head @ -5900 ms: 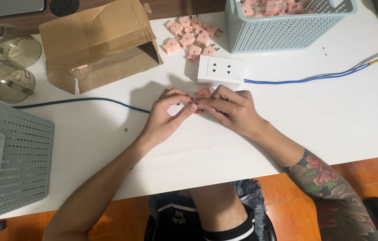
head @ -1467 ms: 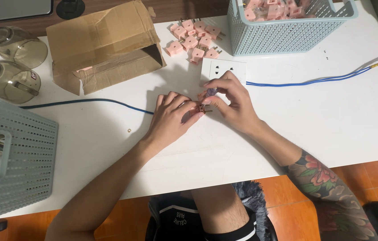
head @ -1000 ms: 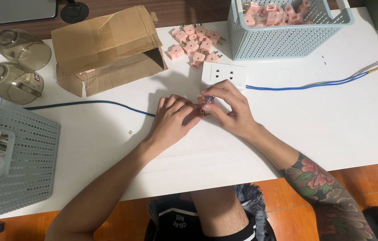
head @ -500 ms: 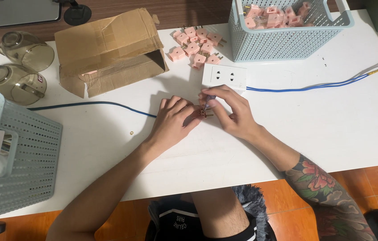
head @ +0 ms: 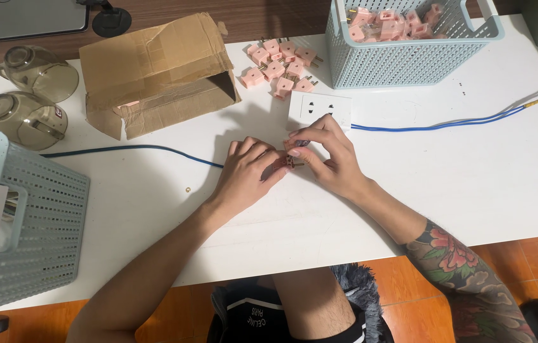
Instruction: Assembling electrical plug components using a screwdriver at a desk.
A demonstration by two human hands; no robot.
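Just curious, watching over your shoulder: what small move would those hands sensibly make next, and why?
Probably lift the small pink plug adapter toward the white socket block just beyond. Both the left hand and the right hand pinch it on the white table, with the socket's holes facing up and unoccupied.

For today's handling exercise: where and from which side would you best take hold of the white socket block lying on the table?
Grip the white socket block across its two long edges, coming from above. It lies flat, face up; the blue cable leaves its right end, and the right hand crowds its near edge, so approach from its left end.
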